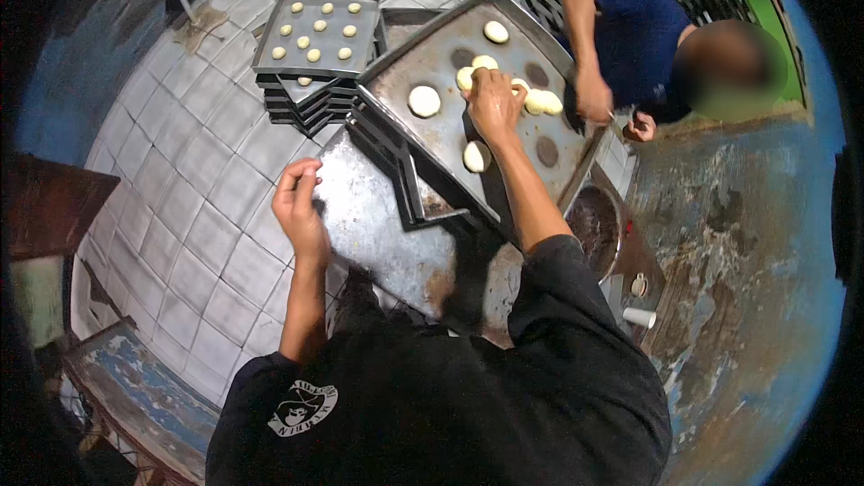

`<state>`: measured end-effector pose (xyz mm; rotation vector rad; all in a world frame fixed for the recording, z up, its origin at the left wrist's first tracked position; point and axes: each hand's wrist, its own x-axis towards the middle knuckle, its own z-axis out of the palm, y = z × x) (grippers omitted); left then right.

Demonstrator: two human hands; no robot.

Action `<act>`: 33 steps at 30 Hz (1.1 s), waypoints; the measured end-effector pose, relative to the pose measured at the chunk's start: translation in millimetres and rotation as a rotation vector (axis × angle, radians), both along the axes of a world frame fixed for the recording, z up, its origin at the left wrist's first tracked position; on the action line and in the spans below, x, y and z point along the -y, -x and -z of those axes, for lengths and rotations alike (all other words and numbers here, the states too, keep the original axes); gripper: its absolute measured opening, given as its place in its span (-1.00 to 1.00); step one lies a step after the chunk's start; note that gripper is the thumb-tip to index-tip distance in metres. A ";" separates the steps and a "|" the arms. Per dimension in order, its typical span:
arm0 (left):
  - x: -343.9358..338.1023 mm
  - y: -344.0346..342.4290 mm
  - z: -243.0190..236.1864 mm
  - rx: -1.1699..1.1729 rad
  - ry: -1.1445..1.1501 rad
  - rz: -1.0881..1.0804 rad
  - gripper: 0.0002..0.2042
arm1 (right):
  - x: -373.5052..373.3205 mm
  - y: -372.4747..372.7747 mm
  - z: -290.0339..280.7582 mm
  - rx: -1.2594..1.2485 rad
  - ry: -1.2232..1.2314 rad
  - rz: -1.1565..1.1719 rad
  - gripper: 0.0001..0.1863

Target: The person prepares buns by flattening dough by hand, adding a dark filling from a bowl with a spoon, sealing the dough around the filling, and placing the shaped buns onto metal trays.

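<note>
My right hand (pixel 495 106) reaches over a large worn metal tray (pixel 387 90), its bent fingers down on a cluster of pale dough balls. One dough ball (pixel 519 86) shows at the fingertips, partly hidden by them. Beside it, more dough balls (pixel 543 102) press together, and others touch the far side of the hand. Separate flattened dough rounds lie on the same tray: one on the left (pixel 424 102), one at the far end (pixel 496 31) and one nearer me (pixel 477 157). My left hand (pixel 299 202) hangs in the air left of the tray, fingers loosely bent and apart, holding nothing visible.
A stack of trays (pixel 310 108) stands at the far left, its top tray (pixel 315 13) bearing several small dough balls. A bare metal surface (pixel 387 225) lies below the large tray. Across it, a co-worker in dark blue (pixel 621 45) reaches to its right edge. A round pan (pixel 594 225) sits at right.
</note>
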<state>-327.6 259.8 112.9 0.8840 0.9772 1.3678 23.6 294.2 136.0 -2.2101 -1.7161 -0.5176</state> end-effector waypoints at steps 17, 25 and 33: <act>236.0 -220.4 -55.1 -0.419 0.034 1.136 -0.84 | 370.4 77.8 -18.0 -0.932 -0.662 0.608 -0.80; 349.6 -238.7 25.4 0.025 1.174 1.262 -0.62 | 567.5 60.1 155.5 -1.665 -0.684 0.764 -0.59; 370.4 -242.4 64.0 -0.226 0.982 1.095 -0.60 | 646.2 40.6 235.0 -0.508 0.350 0.807 -0.66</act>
